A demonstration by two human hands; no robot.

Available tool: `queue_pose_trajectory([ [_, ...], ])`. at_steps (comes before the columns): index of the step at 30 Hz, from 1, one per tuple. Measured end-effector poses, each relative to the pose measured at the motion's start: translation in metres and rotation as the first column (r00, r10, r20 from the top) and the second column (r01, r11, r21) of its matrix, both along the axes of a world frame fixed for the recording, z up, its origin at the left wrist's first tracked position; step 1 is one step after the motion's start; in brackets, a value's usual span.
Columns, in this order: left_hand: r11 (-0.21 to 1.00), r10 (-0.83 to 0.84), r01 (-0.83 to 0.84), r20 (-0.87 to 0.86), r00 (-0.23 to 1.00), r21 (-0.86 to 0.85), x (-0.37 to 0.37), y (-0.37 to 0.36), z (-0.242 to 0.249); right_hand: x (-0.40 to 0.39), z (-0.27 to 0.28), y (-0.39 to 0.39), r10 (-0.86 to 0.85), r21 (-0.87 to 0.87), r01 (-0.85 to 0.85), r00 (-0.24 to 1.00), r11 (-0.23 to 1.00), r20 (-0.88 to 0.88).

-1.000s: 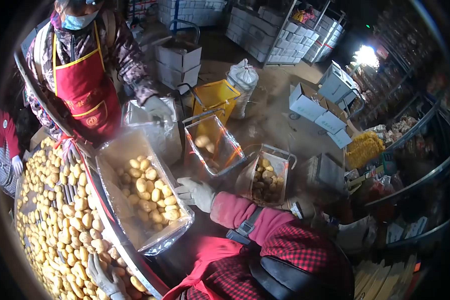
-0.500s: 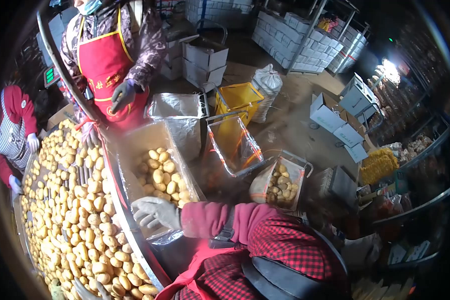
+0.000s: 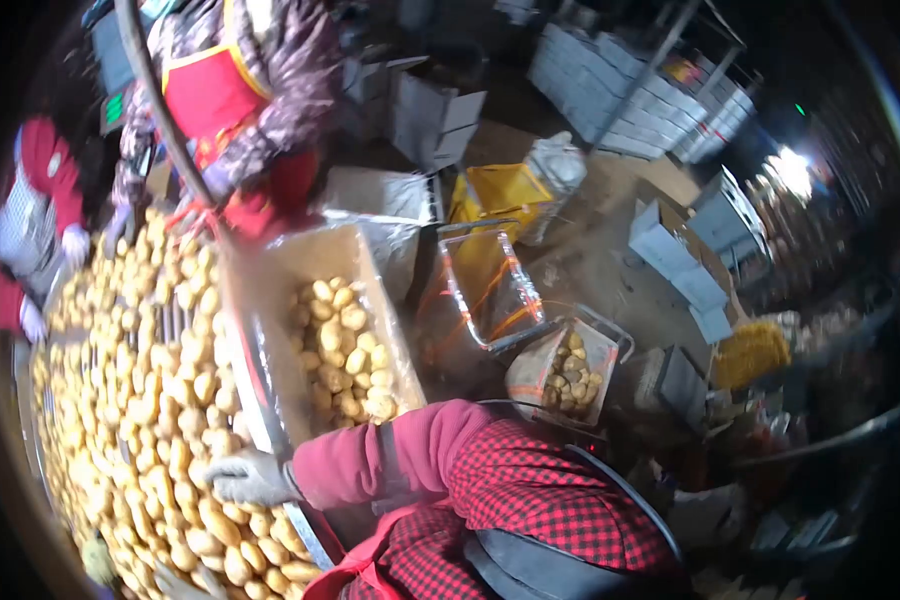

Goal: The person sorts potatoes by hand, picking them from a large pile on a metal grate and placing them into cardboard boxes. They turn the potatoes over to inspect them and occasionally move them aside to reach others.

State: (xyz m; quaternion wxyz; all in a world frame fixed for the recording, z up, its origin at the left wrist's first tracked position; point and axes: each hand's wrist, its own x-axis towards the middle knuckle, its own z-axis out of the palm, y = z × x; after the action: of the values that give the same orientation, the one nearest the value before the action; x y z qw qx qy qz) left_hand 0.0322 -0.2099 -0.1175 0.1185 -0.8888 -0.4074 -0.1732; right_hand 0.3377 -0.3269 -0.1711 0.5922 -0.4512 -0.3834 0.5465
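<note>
My right hand [image 3: 253, 478], in a grey glove, reaches over the sorting table's edge and lies low on the potatoes [image 3: 175, 440]. Its fingers are extended and slightly bent, blurred at the tips, and I make out no potato held in them. At the bottom edge, the gloved fingers of my left hand [image 3: 185, 582] show apart among the potatoes; the rest of that hand is cut off. Beside the table stands a plastic-lined box [image 3: 387, 290] partly filled with potatoes, close to my right forearm.
A co-worker in a red apron [image 3: 210, 95] stands across the lined box. Another person [image 3: 45, 200] is at the table's far side. A yellow bin [image 3: 500, 190], an upright lined frame [image 3: 490, 285] and a smaller potato container [image 3: 570, 375] stand on the floor.
My right hand has moved from above the lined box down and left onto the potatoes on the table. The view has shifted, and the co-worker's gloved hand has moved from in front of the apron.
</note>
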Motion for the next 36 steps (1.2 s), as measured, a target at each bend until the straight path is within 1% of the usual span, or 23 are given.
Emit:
queue_pose_trajectory([
  [1,1.0,-0.01,0.01,-0.028,1.0,0.009,-0.003,0.006,-0.01,-0.009,-0.011,0.003,-0.047,0.081,0.052,0.997,0.995,-0.065],
  [2,1.0,0.003,-0.003,-0.057,0.998,0.001,-0.014,0.007,-0.011,-0.011,-0.023,0.01,-0.034,0.107,0.025,0.996,0.994,0.082],
  [3,0.997,0.074,-0.072,-0.092,0.993,0.024,0.002,0.012,-0.009,-0.022,-0.044,0.015,-0.035,0.167,0.062,0.987,0.984,-0.159],
  [4,0.989,0.145,-0.14,-0.128,0.981,0.047,0.018,0.015,-0.005,-0.011,-0.019,0.003,0.033,0.107,0.001,0.948,0.994,-0.316],
  [5,0.981,0.189,-0.192,-0.125,0.974,-0.009,0.023,0.019,-0.01,-0.002,0.006,-0.006,0.039,0.001,-0.039,0.994,0.999,-0.097],
  [6,0.966,0.252,-0.257,-0.195,0.948,-0.003,0.03,0.027,-0.016,-0.005,-0.002,-0.006,0.019,0.057,-0.011,0.989,0.998,-0.149],
  [7,0.988,0.151,-0.154,-0.088,0.985,-0.027,0.064,0.016,0.029,0.0,0.029,-0.011,0.013,-0.086,-0.014,1.0,0.996,-0.019],
  [8,0.984,0.146,-0.155,-0.096,0.985,-0.083,0.059,0.022,0.03,0.004,0.005,-0.014,0.026,0.022,-0.029,0.987,0.999,0.161],
  [10,0.97,0.241,-0.245,-0.209,0.948,0.005,0.054,0.026,0.015,0.004,0.01,-0.019,0.043,-0.006,-0.042,0.988,0.999,0.146],
  [11,0.953,0.273,-0.298,-0.273,0.922,-0.052,0.056,0.027,0.019,0.002,0.011,-0.018,0.051,-0.002,-0.051,0.99,0.999,0.131],
  [14,0.977,0.174,-0.2,-0.261,0.95,-0.076,0.054,0.055,0.016,0.003,0.012,-0.014,0.045,-0.014,-0.044,0.995,0.999,0.085],
  [15,0.992,0.085,-0.1,-0.185,0.979,-0.076,0.05,0.068,0.009,0.002,0.016,-0.014,0.025,-0.02,-0.024,0.996,1.0,0.08],
  [16,0.981,0.121,-0.148,-0.196,0.973,-0.127,0.053,0.082,0.0,0.001,0.019,-0.014,0.003,-0.025,-0.002,0.997,1.0,0.076],
  [19,0.968,0.205,-0.239,-0.299,0.932,-0.081,0.09,0.104,0.012,0.001,0.008,-0.016,-0.025,0.027,0.022,0.993,0.999,0.112],
  [22,0.946,0.143,-0.224,-0.317,0.937,-0.235,0.105,0.124,0.028,0.001,0.009,-0.02,-0.063,0.053,0.057,0.99,0.997,0.129],
  [23,0.948,0.138,-0.218,-0.317,0.938,-0.232,0.1,0.124,0.025,0.001,0.009,-0.02,-0.073,0.064,0.064,0.987,0.996,0.141],
  [25,0.95,-0.067,0.088,0.08,0.995,-0.301,0.08,0.126,0.018,0.0,0.005,-0.018,-0.088,0.099,0.073,0.982,0.992,0.167],
  [28,0.964,-0.068,0.125,0.24,0.968,-0.233,0.063,0.062,0.029,-0.001,0.006,-0.02,-0.077,0.066,0.068,0.986,0.996,0.147],
  [30,0.854,-0.069,0.18,0.237,0.969,-0.488,0.061,0.017,0.046,-0.001,0.007,-0.02,-0.065,0.088,0.051,0.983,0.995,0.174],
  [32,0.817,-0.225,0.276,0.161,0.961,-0.506,0.065,-0.024,0.047,-0.002,0.01,-0.021,-0.061,0.078,0.05,0.987,0.996,0.151],
  [33,0.868,-0.245,0.245,0.058,0.968,-0.433,0.069,-0.041,0.043,-0.002,0.009,-0.021,-0.049,0.068,0.04,0.99,0.997,0.131],
  [34,0.911,-0.25,0.217,-0.05,0.967,-0.349,0.075,-0.052,0.039,-0.003,0.005,-0.021,-0.048,0.049,0.044,0.994,0.998,0.097],
  [36,0.945,-0.149,0.11,-0.106,0.983,-0.308,0.09,-0.051,0.03,-0.004,0.006,-0.021,-0.045,0.015,0.044,0.999,0.999,0.015],
])
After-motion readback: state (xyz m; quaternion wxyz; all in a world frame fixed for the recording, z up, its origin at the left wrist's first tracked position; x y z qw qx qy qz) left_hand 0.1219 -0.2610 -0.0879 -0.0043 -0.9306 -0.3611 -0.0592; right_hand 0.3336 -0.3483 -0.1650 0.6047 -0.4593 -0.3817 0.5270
